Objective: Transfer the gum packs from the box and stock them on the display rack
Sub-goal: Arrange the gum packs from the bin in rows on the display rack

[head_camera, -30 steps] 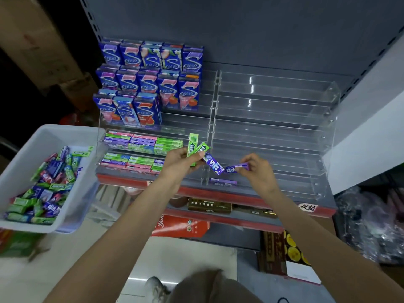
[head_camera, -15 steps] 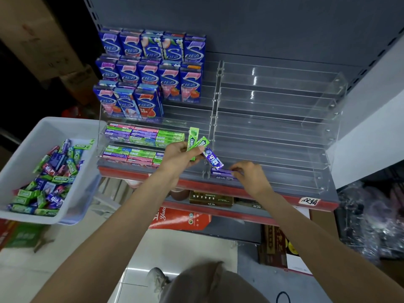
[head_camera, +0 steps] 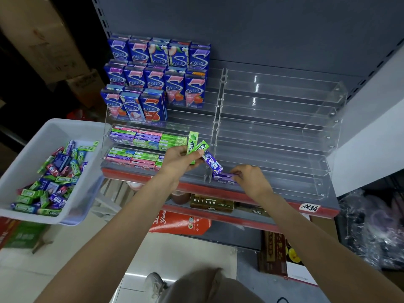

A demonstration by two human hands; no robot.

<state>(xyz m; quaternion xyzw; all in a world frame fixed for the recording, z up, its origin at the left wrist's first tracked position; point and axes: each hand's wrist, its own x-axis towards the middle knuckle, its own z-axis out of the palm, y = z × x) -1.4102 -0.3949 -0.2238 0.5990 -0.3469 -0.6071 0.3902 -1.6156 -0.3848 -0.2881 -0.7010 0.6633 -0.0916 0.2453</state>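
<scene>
My left hand grips a small fan of gum packs: two green ones and a purple one sticking out to the right. My right hand pinches a purple gum pack lying in the lowest tier of the clear acrylic display rack, at that tier's left end. The rack's left half holds rows of green, pink and purple gum packs. A white box with several loose gum packs sits at the left.
Tall blue gum cartons fill the upper left tiers. The right half's upper tiers hold nothing. Below the red shelf edge lie a red carton and dark boxes. Black bags are piled at the right. My shoe and trouser leg show at the bottom.
My right hand carried a purple pack down from beside my left hand into the rack's lowest right tier and now holds it there. My left hand kept its packs.
</scene>
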